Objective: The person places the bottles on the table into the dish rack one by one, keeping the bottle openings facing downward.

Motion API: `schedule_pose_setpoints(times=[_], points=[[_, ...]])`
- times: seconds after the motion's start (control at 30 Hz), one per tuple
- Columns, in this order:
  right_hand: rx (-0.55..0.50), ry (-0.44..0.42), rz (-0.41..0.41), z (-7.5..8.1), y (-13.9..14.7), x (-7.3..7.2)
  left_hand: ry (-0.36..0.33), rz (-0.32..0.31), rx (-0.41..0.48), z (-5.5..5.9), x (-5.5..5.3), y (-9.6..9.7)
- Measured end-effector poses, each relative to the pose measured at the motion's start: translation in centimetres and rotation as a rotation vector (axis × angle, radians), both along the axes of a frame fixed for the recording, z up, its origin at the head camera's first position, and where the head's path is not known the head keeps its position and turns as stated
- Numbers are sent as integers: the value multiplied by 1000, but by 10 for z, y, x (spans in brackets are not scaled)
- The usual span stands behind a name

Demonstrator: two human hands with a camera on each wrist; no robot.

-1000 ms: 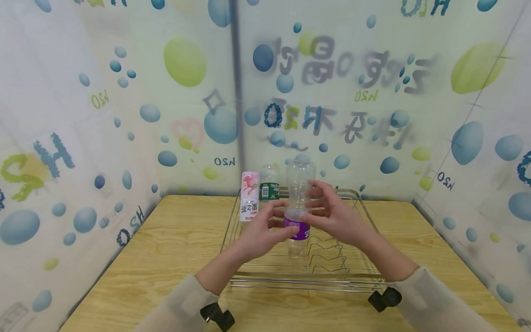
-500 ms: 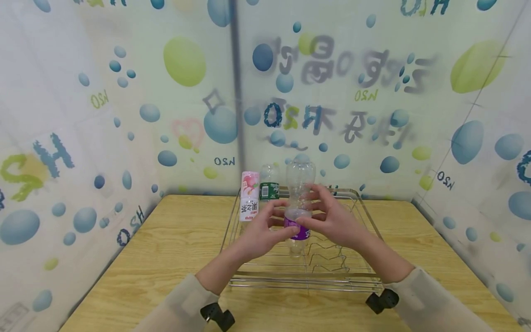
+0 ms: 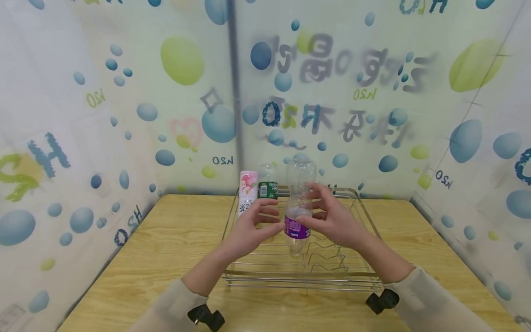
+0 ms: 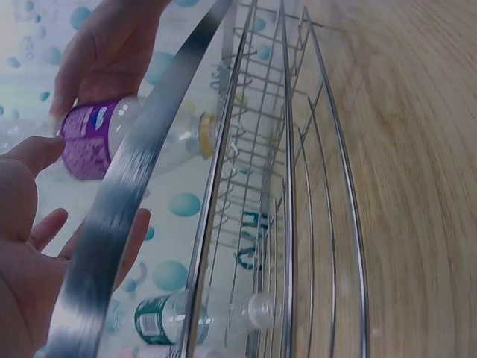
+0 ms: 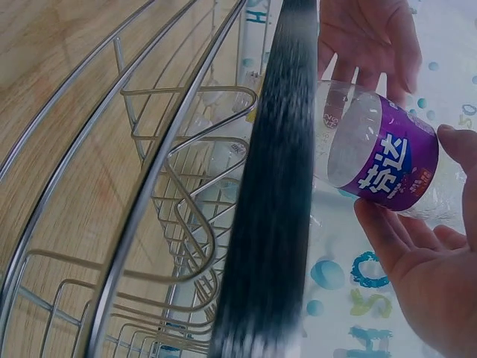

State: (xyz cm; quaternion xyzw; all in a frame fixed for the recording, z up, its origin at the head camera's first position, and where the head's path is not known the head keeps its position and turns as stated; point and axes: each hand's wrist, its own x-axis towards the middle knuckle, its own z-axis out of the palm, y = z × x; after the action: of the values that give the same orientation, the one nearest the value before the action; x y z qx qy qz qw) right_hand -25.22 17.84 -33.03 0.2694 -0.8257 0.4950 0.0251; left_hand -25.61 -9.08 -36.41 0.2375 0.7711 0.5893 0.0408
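Note:
A clear plastic bottle with a purple label [image 3: 297, 228] stands neck down over the wire rack [image 3: 307, 275]. My right hand [image 3: 338, 219] grips it from the right, thumb on the label and fingers behind it. In the right wrist view the thumb and fingers pinch the label [image 5: 399, 160] from both sides. To the left of the bottle is my left hand [image 3: 253, 228], fingers spread and holding nothing, thumb tip close to the label. The left wrist view shows a yellow ring [image 4: 207, 135] at the bottle's neck.
At the rack's back left stand a pink and white bottle [image 3: 248, 188] and a clear bottle with a green label [image 3: 268, 190], both neck down. Bent wire dividers [image 3: 327, 258] fill the rack's right side. A wooden table [image 3: 166, 240] lies beneath; patterned curtains surround it.
My left hand has let go of the purple-labelled bottle and moved left, now overlapping the pink bottle's lower part. The right hand keeps its grip, and the bottle's label has turned slightly.

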Motion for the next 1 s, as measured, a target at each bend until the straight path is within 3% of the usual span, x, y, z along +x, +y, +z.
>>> schedule_pose_setpoints(times=[0.17,0.37,0.47,0.6,0.73,0.83,1.0], points=[[9,13,-12,1,2,0,52,77,-38,-2,0,-33],[10,9,-19,0,6,1,118,241,-92,-5,4,-72],[10,13,-21,-1,7,1,125,309,-94,-12,4,-87],[9,12,-25,-2,8,1,109,355,-123,-25,5,-100],[11,13,-29,-3,8,-1,40,339,-101,-41,3,-108],[16,21,-34,-3,8,-1,-26,271,-36,-52,1,-110],[22,31,-39,-1,8,-1,-59,145,28,-66,-2,-108]])
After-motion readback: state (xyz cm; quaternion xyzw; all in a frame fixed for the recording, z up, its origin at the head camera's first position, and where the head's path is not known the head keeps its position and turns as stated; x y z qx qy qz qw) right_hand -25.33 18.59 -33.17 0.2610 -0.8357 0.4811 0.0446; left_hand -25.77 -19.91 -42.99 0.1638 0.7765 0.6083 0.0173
